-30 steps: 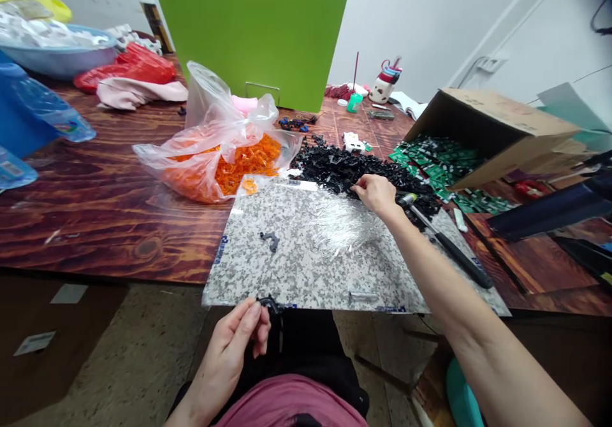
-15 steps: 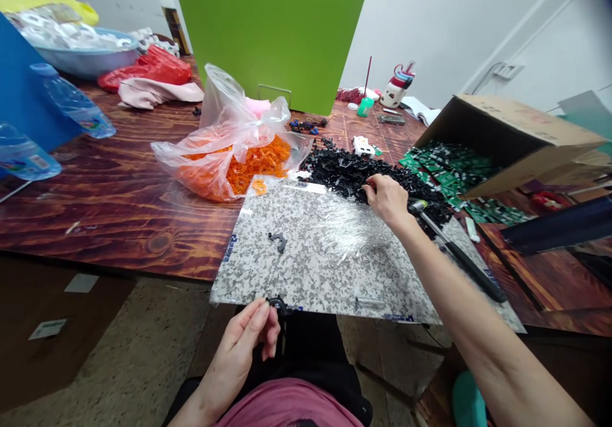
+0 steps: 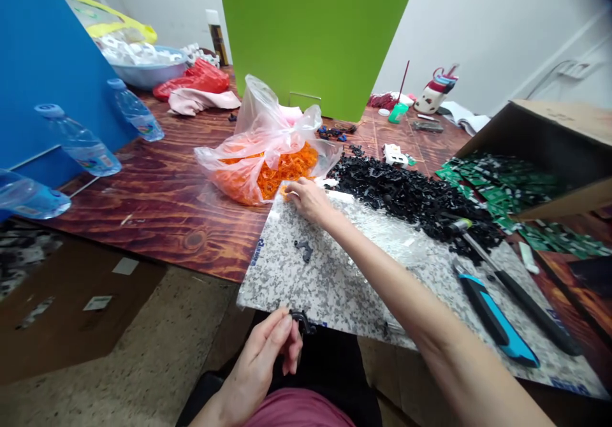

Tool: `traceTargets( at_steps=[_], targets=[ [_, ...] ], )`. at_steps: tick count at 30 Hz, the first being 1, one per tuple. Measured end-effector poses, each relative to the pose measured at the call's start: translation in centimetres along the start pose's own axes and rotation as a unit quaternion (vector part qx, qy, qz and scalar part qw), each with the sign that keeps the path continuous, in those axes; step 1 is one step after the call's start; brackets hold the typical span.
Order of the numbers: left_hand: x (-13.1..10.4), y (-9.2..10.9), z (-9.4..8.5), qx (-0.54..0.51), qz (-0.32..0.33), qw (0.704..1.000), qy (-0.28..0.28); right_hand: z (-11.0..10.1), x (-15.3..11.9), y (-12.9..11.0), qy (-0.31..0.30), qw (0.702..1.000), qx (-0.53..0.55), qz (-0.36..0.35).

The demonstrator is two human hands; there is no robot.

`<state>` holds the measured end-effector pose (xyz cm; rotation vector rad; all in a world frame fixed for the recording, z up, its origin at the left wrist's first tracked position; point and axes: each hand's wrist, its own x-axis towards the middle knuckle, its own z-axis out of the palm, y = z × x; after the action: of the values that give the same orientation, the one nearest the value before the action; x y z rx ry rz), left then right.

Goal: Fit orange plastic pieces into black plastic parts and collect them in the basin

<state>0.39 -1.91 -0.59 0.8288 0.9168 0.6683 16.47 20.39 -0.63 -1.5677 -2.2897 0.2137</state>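
Note:
Near the front edge of the speckled grey board [image 3: 277, 283], my left hand [image 3: 268, 350] pinches a small curved black plastic part [image 3: 303, 322]. My right hand [image 3: 308, 200] reaches to the board's far left corner, its thumb and fingers closed on a small orange piece [image 3: 284, 190]; the fingers partly hide it. A similar black plastic part [image 3: 304, 250] lies alone on the board. Beyond my right hand stands a clear plastic bag [image 3: 229, 159] full of orange pieces [image 3: 287, 171]. Thin clear strands [image 3: 392, 236] are spread beside my right forearm.
A heap of black parts [image 3: 406, 191] covers the board's back. A hammer [image 3: 526, 299] and a blue-black utility knife [image 3: 497, 318] lie on the right. Green circuit boards [image 3: 502, 185] spill from a cardboard box [image 3: 564, 127]. Water bottles [image 3: 81, 140] lean at a blue panel [image 3: 43, 51].
My right hand has moved left from the black heap to the orange piece at the board's corner. My left hand still holds the black part. The view has shifted, bringing the utility knife into sight.

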Motion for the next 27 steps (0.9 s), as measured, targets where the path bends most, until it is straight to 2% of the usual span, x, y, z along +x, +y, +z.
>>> traceTargets(
  at_steps=[4, 8, 13, 20, 27],
  targets=[
    [0.1, 0.0, -0.6, -0.004, -0.002, 1.000, 0.007, -0.1, 0.1, 0.5, -0.030, 0.999, 0.021, -0.039],
    [0.3, -0.2, -0.9, -0.025, -0.004, 1.000, 0.012, -1.6, -1.9, 2.7, -0.046, 0.996, 0.035, -0.067],
    [0.5, 0.2, -0.6, -0.045, -0.003, 0.999, 0.028, -2.5, -3.6, 4.4, -0.015, 1.000, 0.021, 0.009],
    [0.6, 0.3, -0.7, -0.066, 0.021, 0.997, 0.030, -1.2, -3.7, 3.1, -0.038, 0.997, 0.031, 0.057],
    [0.4, 0.2, -0.7, -0.053, 0.040, 0.997, 0.038, -1.2, -4.7, 3.2, -0.046, 0.994, 0.044, 0.093]
  ],
)
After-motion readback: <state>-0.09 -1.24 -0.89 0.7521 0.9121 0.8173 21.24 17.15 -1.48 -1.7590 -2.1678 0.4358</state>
